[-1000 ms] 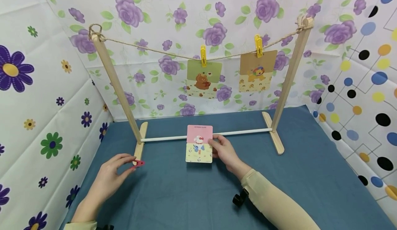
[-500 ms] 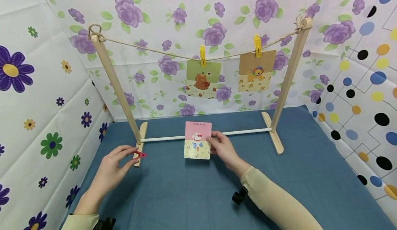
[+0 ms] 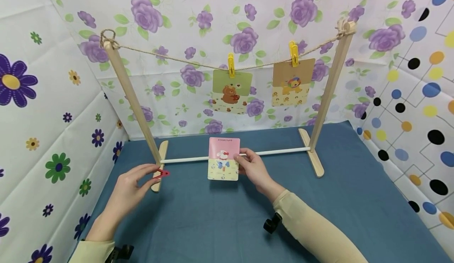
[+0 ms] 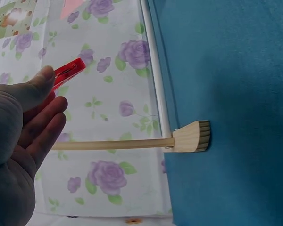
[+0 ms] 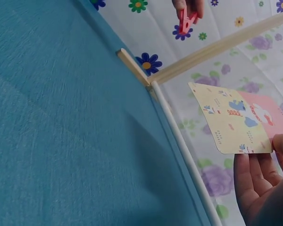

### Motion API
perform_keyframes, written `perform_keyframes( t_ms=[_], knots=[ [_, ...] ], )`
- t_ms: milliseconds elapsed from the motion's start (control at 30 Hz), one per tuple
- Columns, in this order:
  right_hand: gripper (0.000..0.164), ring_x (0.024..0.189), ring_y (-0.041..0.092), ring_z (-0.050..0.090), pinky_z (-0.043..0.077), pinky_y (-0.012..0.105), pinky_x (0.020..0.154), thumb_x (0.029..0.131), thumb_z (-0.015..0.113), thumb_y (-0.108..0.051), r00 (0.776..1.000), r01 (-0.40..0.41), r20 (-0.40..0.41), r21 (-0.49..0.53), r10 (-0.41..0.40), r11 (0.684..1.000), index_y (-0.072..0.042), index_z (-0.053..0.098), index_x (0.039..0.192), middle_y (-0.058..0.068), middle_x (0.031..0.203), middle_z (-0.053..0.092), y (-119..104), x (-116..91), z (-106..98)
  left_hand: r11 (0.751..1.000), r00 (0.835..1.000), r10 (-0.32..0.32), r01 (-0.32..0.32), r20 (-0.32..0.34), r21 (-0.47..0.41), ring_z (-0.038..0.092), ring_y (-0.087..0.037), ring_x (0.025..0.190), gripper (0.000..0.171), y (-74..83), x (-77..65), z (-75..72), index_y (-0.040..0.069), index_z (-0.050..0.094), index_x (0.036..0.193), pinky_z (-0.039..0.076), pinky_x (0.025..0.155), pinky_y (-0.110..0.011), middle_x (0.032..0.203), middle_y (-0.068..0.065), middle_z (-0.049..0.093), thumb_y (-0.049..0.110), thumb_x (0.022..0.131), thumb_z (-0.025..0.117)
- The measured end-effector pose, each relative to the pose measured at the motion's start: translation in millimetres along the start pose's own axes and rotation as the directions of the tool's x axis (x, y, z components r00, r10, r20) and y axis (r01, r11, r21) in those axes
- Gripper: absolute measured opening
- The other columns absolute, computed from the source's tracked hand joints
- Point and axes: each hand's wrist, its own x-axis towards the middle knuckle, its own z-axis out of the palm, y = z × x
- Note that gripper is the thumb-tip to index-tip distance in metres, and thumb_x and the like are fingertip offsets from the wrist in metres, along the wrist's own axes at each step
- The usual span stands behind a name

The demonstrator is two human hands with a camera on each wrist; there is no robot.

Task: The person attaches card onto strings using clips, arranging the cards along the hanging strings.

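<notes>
Between thumb and fingertips my left hand pinches a red clothespin, its nose pointing right. In the left wrist view the clothespin stands out past the thumb. My right hand holds a pink and yellow card with a white cartoon animal by its right edge, thumb on the front and fingers behind. The card is raised in front of the white rod. Above hangs a twine line with a green bear card and a brown lion card, each under a yellow clothespin.
Two wooden posts on flat wooden feet carry the twine, and the white rod joins them low down. A blue cloth covers the table. Patterned sheets stand behind and on both sides.
My left hand has risen a little and moved slightly right with the red clothespin. My right hand has lifted the pink and yellow card slightly and shifted it left.
</notes>
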Motion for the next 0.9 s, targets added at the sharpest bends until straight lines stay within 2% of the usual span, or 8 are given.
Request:
perform_keyframes(
  t_ms=[167,367,633,900],
  knots=[
    [0.029,0.096,0.025,0.076,0.062,0.037,0.081,0.111,0.062,-0.025,1.0,0.023,-0.001,-0.012,-0.023,1.0,-0.008,0.065,0.134,0.014,0.109,0.075,-5,2,4,1.0,1.0,0.018,-0.018,-0.015,0.001,0.075,-0.028,0.101,0.05,4.0,11.7,-8.8,0.003,0.079,0.118,0.038,0.098,-0.002,0.115,-0.008,0.078,-0.009,0.072,0.094],
    [0.028,0.095,0.027,0.076,0.062,0.044,0.083,0.112,0.062,-0.026,0.998,0.055,0.004,-0.005,-0.055,0.998,-0.008,0.066,0.133,0.014,0.107,0.075,-15,5,8,0.995,0.993,0.101,-0.1,-0.063,0.02,0.076,-0.031,0.101,0.052,10.0,33.0,-21.4,-0.001,0.079,0.118,0.042,0.094,-0.003,0.114,-0.012,0.079,-0.011,0.069,0.095],
    [0.028,0.094,0.025,0.075,0.062,0.038,0.08,0.111,0.062,-0.025,0.996,0.086,0.029,-0.01,-0.086,0.996,-0.008,0.066,0.133,0.014,0.108,0.074,-28,6,16,0.986,0.979,0.166,-0.161,-0.115,0.054,0.075,-0.032,0.107,0.048,18.9,63.6,-35.2,0.0,0.079,0.117,0.037,0.103,-0.005,0.118,-0.014,0.078,-0.012,0.073,0.093],
    [0.028,0.094,0.026,0.075,0.062,0.039,0.08,0.112,0.062,-0.025,0.993,0.116,0.033,0.006,-0.116,0.993,-0.009,0.067,0.133,0.015,0.109,0.074,-42,9,26,0.98,0.964,0.199,-0.189,-0.174,0.069,0.075,-0.031,0.106,0.053,26.1,86.6,-40.9,-0.001,0.077,0.126,0.04,0.101,-0.005,0.12,-0.015,0.078,-0.009,0.075,0.091]
  ],
)
